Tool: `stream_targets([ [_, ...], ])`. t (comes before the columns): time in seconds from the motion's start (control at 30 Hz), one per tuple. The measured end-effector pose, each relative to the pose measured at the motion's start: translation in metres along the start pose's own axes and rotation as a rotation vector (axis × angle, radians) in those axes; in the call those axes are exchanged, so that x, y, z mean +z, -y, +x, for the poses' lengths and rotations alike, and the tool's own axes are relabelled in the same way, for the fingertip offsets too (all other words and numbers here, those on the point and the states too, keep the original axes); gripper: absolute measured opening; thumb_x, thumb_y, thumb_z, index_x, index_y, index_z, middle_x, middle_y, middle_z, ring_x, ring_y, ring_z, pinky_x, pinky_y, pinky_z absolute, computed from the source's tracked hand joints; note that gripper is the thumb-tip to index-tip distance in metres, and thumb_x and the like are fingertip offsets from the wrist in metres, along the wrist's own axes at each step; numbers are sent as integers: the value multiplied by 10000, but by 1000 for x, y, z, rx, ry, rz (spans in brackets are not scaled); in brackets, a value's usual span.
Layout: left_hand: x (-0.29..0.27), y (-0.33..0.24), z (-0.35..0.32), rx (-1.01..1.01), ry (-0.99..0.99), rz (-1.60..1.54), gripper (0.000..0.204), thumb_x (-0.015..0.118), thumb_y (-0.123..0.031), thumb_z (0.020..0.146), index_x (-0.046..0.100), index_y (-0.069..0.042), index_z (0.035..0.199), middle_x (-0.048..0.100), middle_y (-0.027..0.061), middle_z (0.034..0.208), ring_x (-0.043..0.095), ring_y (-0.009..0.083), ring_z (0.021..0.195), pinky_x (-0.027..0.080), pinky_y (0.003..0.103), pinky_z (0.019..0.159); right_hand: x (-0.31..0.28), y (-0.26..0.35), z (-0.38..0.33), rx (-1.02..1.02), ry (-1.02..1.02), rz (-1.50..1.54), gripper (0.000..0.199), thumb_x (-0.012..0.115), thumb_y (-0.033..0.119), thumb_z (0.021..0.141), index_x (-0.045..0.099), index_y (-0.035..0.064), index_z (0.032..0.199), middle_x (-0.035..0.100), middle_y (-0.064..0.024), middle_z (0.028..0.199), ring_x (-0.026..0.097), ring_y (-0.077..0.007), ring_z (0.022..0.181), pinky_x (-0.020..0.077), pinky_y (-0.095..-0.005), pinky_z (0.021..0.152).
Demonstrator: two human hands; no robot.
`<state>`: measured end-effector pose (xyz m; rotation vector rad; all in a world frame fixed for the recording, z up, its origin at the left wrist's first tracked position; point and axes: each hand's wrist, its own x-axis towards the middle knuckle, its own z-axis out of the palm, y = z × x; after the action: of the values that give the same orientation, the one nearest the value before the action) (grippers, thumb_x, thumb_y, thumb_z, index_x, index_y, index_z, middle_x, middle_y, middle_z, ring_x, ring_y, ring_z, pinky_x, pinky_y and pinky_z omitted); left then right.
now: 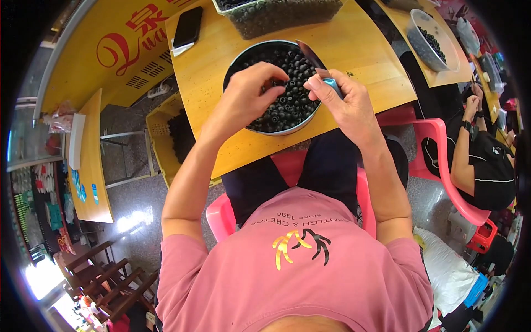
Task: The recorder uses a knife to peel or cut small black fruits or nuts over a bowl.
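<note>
The left hand [246,94] reaches over the near-left rim of a round metal bowl [251,128] that sits at the near edge of a wooden table [365,50]. Its fingers curl down among the small dark round fruits [287,99] that fill the bowl; whether they have closed on one of them cannot be told, since the fingertips are hidden behind the knuckles. The right hand [345,102] is at the bowl's right rim, its fingers wrapped tight around the blue handle of a knife [316,63], whose blade slants up and away over the bowl toward the table's far edge. It seems to pinch something small against the handle, but the view is too coarse to be sure.

At the far edge of the table stands a clear tub [287,16] of the same dark fruit. A black phone [188,26] lies near the far-left corner. A second table [437,77] to the right carries a clear bowl [431,40], and another person [487,160] sits beside it on a pink chair [442,160].
</note>
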<state>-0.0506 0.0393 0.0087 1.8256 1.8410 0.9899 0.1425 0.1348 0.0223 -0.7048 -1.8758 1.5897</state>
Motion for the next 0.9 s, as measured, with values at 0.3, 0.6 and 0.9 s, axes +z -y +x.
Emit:
stream_targets([
  [0.3,15,-28,-20,31,-384,-1090,234,647,38,867,573,11,1087,639,180,1146,623,186,1026,529,305,897,27,9,4,176,139,500,232,621,266,945,672,43,984,628,5,777,444,-22,561,339,-171,511],
  [0.6,32,-20,-22,139,-463,-1059,213,650,29,872,599,9,1077,597,121,1166,622,164,1008,532,278,834,28,10,6,124,96,483,165,678,205,906,666,53,968,585,43,725,434,-20,560,337,-177,504],
  [0.9,24,-30,-26,-181,-425,-978,192,674,-38,879,644,19,1060,671,61,963,641,102,866,529,229,751,27,7,9,42,67,342,181,675,205,909,660,35,968,587,36,738,416,-12,576,325,-172,506],
])
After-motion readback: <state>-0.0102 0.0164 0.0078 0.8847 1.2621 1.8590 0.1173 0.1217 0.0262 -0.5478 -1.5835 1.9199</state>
